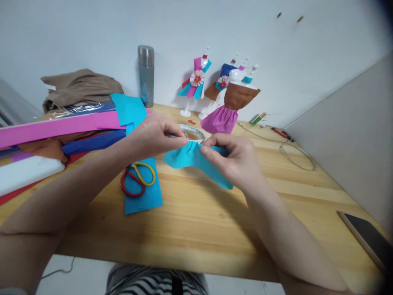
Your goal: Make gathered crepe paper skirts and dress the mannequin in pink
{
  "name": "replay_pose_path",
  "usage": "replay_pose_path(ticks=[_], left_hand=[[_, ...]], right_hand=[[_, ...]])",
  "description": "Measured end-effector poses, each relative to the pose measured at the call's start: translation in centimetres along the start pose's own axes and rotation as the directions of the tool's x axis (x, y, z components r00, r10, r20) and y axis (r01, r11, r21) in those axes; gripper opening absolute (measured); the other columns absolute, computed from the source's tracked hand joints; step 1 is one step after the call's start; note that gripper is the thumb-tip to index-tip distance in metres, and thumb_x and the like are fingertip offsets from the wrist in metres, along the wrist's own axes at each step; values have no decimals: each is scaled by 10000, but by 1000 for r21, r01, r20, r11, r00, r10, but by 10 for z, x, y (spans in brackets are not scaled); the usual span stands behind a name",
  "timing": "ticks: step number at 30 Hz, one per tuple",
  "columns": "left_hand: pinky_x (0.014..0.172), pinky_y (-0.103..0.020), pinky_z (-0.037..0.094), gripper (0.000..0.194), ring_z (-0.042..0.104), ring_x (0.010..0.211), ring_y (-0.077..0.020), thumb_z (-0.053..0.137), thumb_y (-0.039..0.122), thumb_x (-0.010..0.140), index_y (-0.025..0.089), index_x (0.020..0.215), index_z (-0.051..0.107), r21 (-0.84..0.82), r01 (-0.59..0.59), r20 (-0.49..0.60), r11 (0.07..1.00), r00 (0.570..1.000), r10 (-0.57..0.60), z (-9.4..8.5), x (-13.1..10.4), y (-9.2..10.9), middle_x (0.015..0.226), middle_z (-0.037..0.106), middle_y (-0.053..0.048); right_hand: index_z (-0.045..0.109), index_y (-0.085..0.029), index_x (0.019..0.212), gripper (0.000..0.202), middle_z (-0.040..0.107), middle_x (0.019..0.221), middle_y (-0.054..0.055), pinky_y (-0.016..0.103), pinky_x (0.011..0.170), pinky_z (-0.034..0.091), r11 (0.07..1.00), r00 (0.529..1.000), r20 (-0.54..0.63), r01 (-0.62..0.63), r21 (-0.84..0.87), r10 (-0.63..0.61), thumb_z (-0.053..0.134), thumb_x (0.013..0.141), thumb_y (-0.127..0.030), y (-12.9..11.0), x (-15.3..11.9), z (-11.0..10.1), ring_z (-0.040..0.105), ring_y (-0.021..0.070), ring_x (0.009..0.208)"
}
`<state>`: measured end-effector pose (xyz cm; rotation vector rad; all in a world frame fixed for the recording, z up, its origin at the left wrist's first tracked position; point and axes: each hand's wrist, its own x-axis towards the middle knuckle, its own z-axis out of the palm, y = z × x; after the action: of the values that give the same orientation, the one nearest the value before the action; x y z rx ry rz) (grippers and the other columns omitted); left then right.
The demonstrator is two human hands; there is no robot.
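Observation:
A strip of turquoise crepe paper (211, 168) is held above the wooden table, gathered into small pleats along its top edge. My left hand (159, 133) pinches the pleated edge between thumb and fingers. On the other side, my right hand (231, 157) grips the same strip, its thumb pressing on the front. Behind the strip lies a roll of tape (196, 132), partly hidden by the hands. Scissors (138, 179) with one red and one yellow handle rest on a flat turquoise sheet (150, 198), left of the strip.
Several small mannequins dressed in coloured paper, one with a brown top (241, 96), stand along the wall. A grey flask (146, 78) is left of them. Folded papers, with a pink one (61, 128), fill the left. A phone (367, 237) and a thin cable (284, 153) lie right.

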<state>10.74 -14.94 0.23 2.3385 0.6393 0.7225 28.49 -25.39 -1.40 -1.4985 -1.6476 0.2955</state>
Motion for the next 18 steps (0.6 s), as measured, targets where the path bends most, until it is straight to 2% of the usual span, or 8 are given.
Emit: replay_pose_path(ticks=[7, 10, 13, 15, 18], left_hand=[[456, -196, 285, 198, 457, 507, -74, 594, 253, 747, 130, 654, 719, 50, 8, -13, 999, 1000, -8, 0, -1, 3, 485, 541, 29], [471, -216, 280, 179, 441, 517, -76, 607, 231, 743, 133, 641, 717, 29, 37, -22, 999, 999, -36, 1, -1, 3, 487, 533, 29], [471, -228, 273, 171, 421, 514, -77, 616, 222, 743, 134, 635, 714, 31, 59, -18, 998, 998, -59, 1, -1, 3, 480, 516, 30], [473, -231, 275, 159, 421, 517, -80, 623, 214, 737, 133, 628, 707, 48, 55, -29, 997, 998, -54, 1, -1, 2, 481, 514, 31], [490, -228, 292, 160, 431, 535, -78, 616, 196, 747, 131, 626, 698, 56, 20, -21, 998, 1000, -19, 0, -1, 3, 493, 514, 33]], right_hand=[[585, -199, 682, 162, 612, 649, 25, 279, 517, 383, 997, 999, -21, -45, 59, 47, 620, 783, -321, 0, 2, 2, 514, 151, 579], [602, -184, 705, 177, 571, 623, 11, 277, 525, 368, 999, 1000, 12, -20, -27, 20, 625, 797, -334, 0, 0, 1, 491, 143, 574], [608, -186, 688, 144, 563, 621, 6, 283, 547, 353, 992, 999, 39, 37, -125, -33, 622, 801, -275, 0, -2, -1, 480, 142, 585], [606, -189, 673, 157, 559, 622, 3, 280, 546, 355, 996, 996, 85, 28, -80, -21, 606, 810, -264, 0, -1, -1, 476, 138, 586], [605, -189, 659, 211, 537, 604, -3, 261, 495, 349, 993, 980, 190, -81, 83, 64, 612, 816, -329, 1, 1, -2, 459, 124, 551]])
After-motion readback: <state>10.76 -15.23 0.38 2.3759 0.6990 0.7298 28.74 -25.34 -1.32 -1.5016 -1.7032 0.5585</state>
